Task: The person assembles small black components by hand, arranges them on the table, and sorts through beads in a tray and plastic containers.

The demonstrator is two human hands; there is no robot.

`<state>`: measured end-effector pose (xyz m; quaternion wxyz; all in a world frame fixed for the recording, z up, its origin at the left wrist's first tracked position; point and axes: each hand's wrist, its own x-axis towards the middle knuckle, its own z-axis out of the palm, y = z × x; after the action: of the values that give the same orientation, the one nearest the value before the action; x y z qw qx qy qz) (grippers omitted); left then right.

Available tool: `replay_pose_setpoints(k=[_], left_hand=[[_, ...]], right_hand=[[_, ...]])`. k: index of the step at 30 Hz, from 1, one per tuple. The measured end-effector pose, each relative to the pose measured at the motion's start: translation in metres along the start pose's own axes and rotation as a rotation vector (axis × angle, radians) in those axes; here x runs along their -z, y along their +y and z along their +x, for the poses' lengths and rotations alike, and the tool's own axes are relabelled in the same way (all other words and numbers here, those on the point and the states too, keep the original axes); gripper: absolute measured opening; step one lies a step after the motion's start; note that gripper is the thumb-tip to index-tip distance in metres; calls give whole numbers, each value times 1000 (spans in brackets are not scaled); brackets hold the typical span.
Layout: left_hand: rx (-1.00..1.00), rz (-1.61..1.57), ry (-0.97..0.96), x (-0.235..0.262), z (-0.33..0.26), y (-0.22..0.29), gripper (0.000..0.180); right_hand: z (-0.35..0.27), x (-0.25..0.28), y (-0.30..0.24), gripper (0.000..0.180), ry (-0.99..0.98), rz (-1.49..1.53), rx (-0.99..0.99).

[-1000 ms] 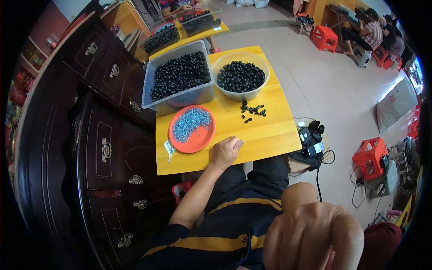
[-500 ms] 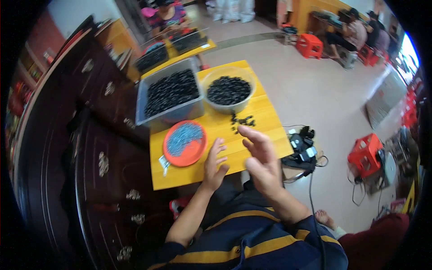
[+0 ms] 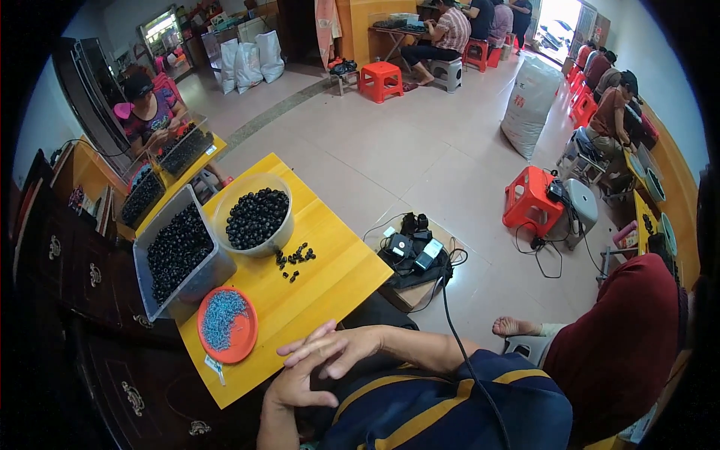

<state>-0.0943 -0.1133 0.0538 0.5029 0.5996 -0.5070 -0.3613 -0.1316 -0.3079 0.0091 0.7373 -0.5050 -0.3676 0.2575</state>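
Hands first: half a second ago they hang apart over the table's near edge; now the right hand (image 3: 354,348) and left hand (image 3: 294,385) meet, fingers loosely stretched and overlapping, the left thumb standing away. Neither is clamped on anything I can see; cannot tell whether something small sits hidden between them. The view also swings right, so the yellow table (image 3: 330,289) lies farther left, showing more of the room.

Supplies look unchanged. Orange dish (image 3: 245,339) of small blue pieces (image 3: 220,319) nearest the left hand, a white tag (image 3: 214,367) just beside it. Beyond: clear bin (image 3: 204,276) and round tub (image 3: 280,238), both well filled with black pieces. A few loose black pieces (image 3: 294,256) lie on the wood near the tub, well apart from the fingers.

My reading: with hands on each other rather than on the pieces, handling is paused.
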Motion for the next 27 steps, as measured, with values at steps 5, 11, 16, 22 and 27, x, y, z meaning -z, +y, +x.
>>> replay_pose_setpoints(k=[5,11,16,22,27], left_hand=[[146,-665,-227,-16,-22,-15,121],[223,-1041,-53,-57,-23,-97,121],[772,-1120,504,-91,-12,-208,85],[763,-739,827,-89,4,-243,77],[862,-759,881,-94,34,-279,79]], right_hand=[[-24,-20,34,123,-230,682,14],[-58,-19,114,116,-139,1057,26],[-65,6,200,68,407,1200,-345],[-22,29,256,56,731,907,-699],[-4,48,381,49,1498,442,-709]])
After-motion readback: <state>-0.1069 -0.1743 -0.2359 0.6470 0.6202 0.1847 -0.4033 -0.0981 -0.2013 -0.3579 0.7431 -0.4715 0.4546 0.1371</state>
